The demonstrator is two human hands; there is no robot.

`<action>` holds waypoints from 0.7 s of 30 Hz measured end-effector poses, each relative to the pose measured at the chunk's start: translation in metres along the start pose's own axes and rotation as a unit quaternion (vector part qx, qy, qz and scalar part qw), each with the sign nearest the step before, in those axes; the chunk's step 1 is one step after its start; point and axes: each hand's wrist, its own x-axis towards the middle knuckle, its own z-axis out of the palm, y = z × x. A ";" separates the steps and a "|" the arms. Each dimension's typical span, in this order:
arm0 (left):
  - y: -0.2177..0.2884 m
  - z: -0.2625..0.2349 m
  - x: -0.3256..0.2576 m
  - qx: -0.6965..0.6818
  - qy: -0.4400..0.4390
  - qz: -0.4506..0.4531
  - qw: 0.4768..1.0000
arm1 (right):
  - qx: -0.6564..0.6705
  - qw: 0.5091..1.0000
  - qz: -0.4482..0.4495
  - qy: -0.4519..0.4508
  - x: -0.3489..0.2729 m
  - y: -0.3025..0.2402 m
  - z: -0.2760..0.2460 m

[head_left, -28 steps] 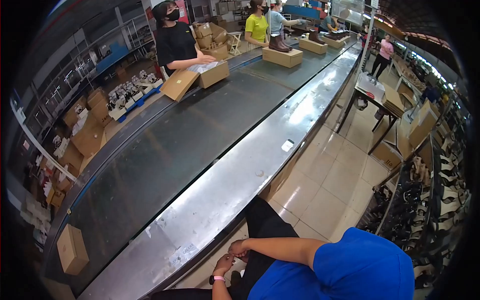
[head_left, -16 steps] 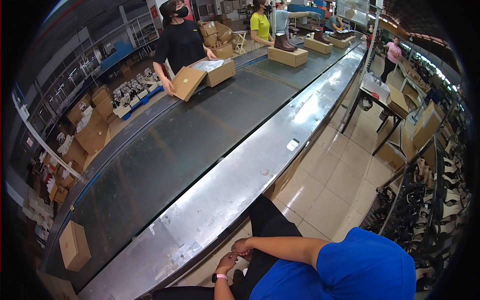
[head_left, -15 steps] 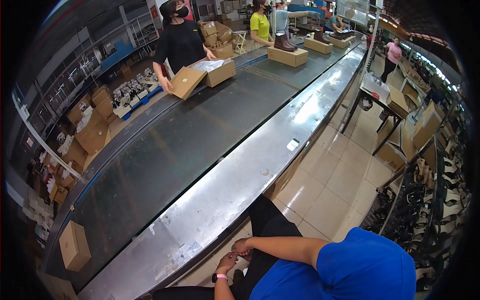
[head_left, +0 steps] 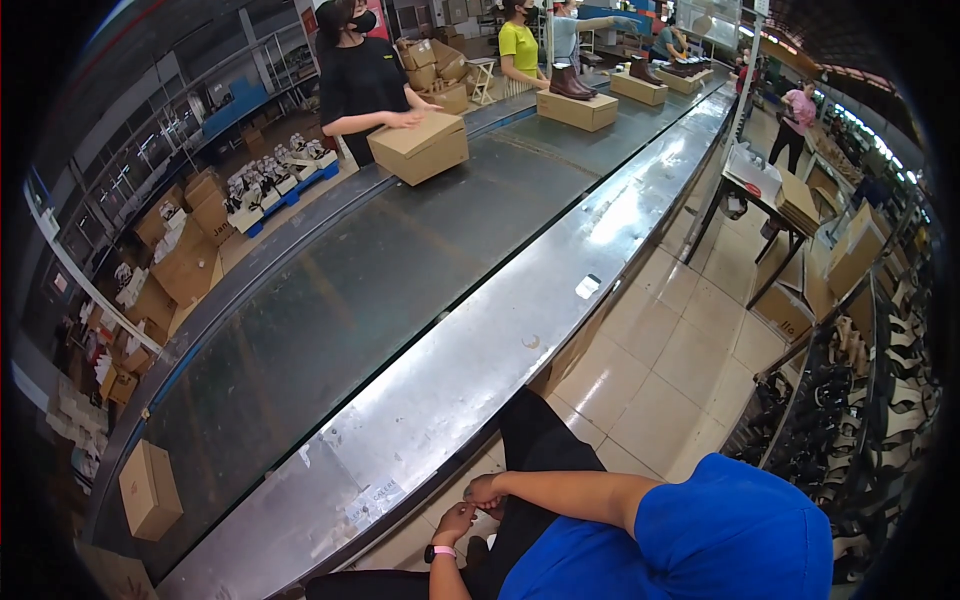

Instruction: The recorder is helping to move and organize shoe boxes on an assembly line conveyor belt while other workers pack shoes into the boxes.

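Observation:
My left hand (head_left: 457, 522), with a dark watch on a pink strap at the wrist, is closed low over my lap. My right hand (head_left: 484, 492) meets it there, fingers curled in and touching the left fingertips. Whatever is between the fingers, if anything, is too small to make out. Beside both hands runs the metal ledge (head_left: 440, 390) of a conveyor. Across the dark belt (head_left: 330, 310), a co-worker in black rests both hands on a closed cardboard shoebox (head_left: 420, 147). Another shoebox (head_left: 151, 490) lies at the belt's near left end.
Farther along the belt, brown boots (head_left: 572, 83) stand on a shoebox (head_left: 577, 110), with more boxes and co-workers beyond. To the right are a small table (head_left: 760, 180) with cardboard and a rack of shoes (head_left: 890, 390). A white phone-like thing (head_left: 588, 286) lies on the ledge.
The co-worker in black has shut the lid on the shoebox, which was open with white paper showing. A person in pink at far right has turned. My hands have stayed put.

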 end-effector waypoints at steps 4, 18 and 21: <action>0.001 0.002 0.004 0.005 -0.004 0.014 1.000 | 0.012 1.000 -0.010 0.003 0.003 0.008 -0.002; 0.011 -0.001 -0.001 0.000 -0.014 -0.022 1.000 | 0.018 1.000 0.009 0.005 0.010 0.006 -0.001; 0.010 -0.001 -0.001 -0.004 -0.016 -0.018 1.000 | 0.018 1.000 0.015 0.003 0.012 0.005 0.001</action>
